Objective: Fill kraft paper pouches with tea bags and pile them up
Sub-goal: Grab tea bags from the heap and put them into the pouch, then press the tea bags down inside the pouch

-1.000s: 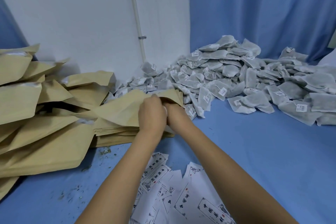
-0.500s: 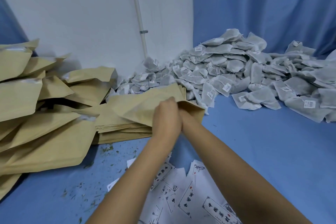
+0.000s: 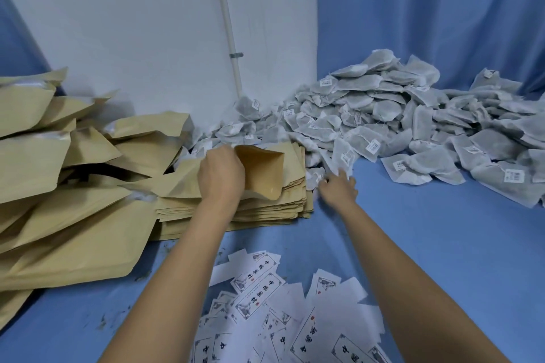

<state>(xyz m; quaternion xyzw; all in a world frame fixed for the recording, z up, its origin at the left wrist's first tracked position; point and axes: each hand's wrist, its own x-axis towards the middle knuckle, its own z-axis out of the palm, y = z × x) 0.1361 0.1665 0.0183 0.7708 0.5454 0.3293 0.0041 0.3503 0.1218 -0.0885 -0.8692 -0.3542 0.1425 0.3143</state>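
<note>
My left hand (image 3: 220,176) grips a kraft paper pouch (image 3: 261,172) by its mouth, holding it open above a flat stack of empty pouches (image 3: 265,209). My right hand (image 3: 337,190) reaches with spread fingers to the near edge of a big heap of grey tea bags (image 3: 398,127); its fingertips touch the closest tea bag (image 3: 342,156) and hold nothing. A pile of filled pouches (image 3: 59,186) lies at the left.
White printed paper labels (image 3: 280,318) are scattered on the blue table surface (image 3: 427,259) close to me. A white wall with a thin pipe (image 3: 227,23) stands behind, and a blue curtain (image 3: 427,9) hangs at the back right.
Both hands were together at the pouch mouth. Now the left hand holds the pouch alone, and the right hand has moved right to the tea bag heap.
</note>
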